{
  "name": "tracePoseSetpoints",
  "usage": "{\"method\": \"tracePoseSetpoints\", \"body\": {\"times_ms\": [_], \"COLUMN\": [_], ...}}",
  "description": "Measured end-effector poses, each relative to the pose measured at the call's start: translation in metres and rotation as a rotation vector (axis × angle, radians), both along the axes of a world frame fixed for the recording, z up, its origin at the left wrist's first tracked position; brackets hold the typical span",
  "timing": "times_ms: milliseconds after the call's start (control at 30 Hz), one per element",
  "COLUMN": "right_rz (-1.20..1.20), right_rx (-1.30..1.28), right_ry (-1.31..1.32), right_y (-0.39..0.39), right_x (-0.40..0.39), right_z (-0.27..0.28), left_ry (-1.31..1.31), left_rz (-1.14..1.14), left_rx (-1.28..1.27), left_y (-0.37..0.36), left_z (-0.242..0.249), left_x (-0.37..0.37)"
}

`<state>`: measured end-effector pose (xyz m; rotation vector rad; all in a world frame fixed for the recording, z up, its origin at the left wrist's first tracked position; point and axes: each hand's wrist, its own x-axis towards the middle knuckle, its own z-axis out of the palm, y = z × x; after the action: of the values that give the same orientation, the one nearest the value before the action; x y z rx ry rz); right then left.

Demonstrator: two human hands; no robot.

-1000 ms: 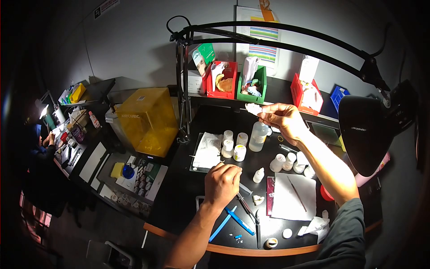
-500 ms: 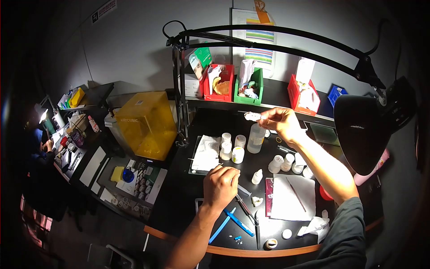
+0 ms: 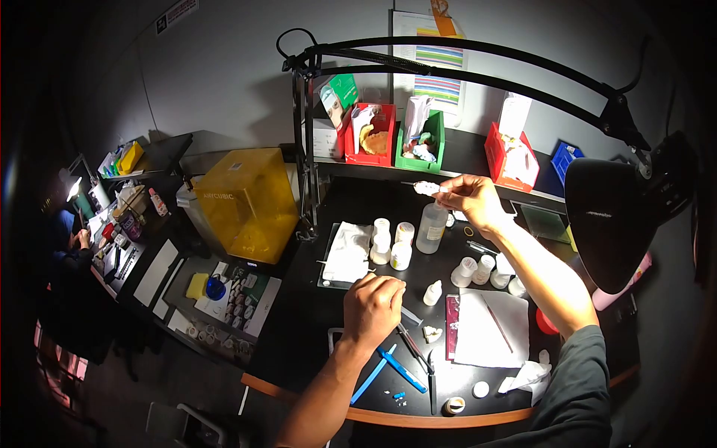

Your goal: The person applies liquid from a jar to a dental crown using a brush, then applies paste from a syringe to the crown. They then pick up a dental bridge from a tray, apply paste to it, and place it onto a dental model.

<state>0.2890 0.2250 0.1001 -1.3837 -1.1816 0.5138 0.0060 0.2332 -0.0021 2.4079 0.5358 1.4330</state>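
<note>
My right hand [image 3: 470,200] is raised over the back of the desk, its fingertips pinching a small whitish piece [image 3: 426,188] that looks like a dental model. Below that piece stands a translucent bottle [image 3: 431,228]. My left hand [image 3: 375,305] is held closed above the middle of the desk, fingers curled; whatever it may hold is hidden. Near it are a small white dropper bottle [image 3: 432,293], a cream-coloured piece [image 3: 432,334] and a blue-handled tool [image 3: 404,369].
White jars [image 3: 400,255] stand by a folded cloth [image 3: 347,252]. A white sheet [image 3: 489,328] lies on the right. A black lamp [image 3: 609,224] hangs at the right. Red and green bins [image 3: 420,153] line the shelf. At far left, another person's hand [image 3: 84,239] shows.
The whole view has shifted slightly, so the desk items sit a little further right. Both hands keep nearly the same pose, the right still pinching the whitish piece.
</note>
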Motion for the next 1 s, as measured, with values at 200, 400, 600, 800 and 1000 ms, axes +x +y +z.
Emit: {"method": "tracePoseSetpoints", "body": {"times_ms": [200, 400, 600, 800, 1000], "right_rz": [-0.268, -0.525, -0.629, -0.66, -0.646], "right_rx": [0.187, 0.117, 0.005, 0.303, 0.452], "right_ry": [-0.65, -0.99, -1.134, -1.255, -0.977], "right_y": [0.02, 0.063, 0.103, 0.107, 0.1], "right_x": [0.006, -0.004, -0.004, -0.005, 0.0], "right_z": [0.027, 0.045, 0.024, 0.008, 0.045], "left_ry": [0.004, 0.005, 0.004, 0.035, 0.008], "left_rz": [0.001, -0.007, -0.033, -0.026, -0.023], "left_rx": [0.004, 0.007, 0.027, -0.02, 0.017], "left_y": [-0.001, 0.0, 0.0, -0.004, -0.002], "left_z": [0.0, 0.002, 0.002, 0.003, 0.006], "left_x": [0.001, 0.0, 0.001, 0.0, -0.001]}}
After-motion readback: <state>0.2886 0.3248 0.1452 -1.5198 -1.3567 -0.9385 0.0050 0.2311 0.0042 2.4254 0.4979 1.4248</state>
